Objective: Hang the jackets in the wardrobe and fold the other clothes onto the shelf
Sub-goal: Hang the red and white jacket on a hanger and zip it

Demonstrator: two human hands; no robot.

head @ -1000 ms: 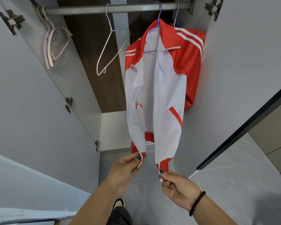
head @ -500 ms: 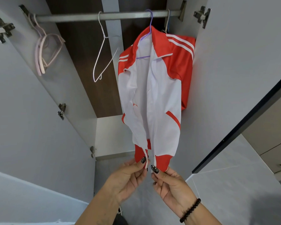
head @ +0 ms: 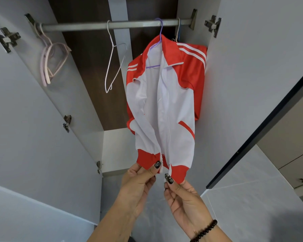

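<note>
jacket: red-and-white zip-front track jacket hangs on purple hanger from grey metal rail, right side of wardrobe.
change: two hem ends, apart a second ago, now brought together.
left hand: thumb and fingers pinch left hem edge.
right hand: fingertips pinch zipper slider end.
meaning: hanging done; likely starting the zip.

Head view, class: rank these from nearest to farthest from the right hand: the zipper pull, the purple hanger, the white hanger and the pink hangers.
1. Zipper pull: at the jacket's bottom hem, pinched by the right hand.
2. White hanger: empty, mid-rail, up and to the left.
3. Purple hanger: carrying the jacket, right of centre; too close to the white one to separate.
4. Pink hangers: far left end of the rail.
</note>
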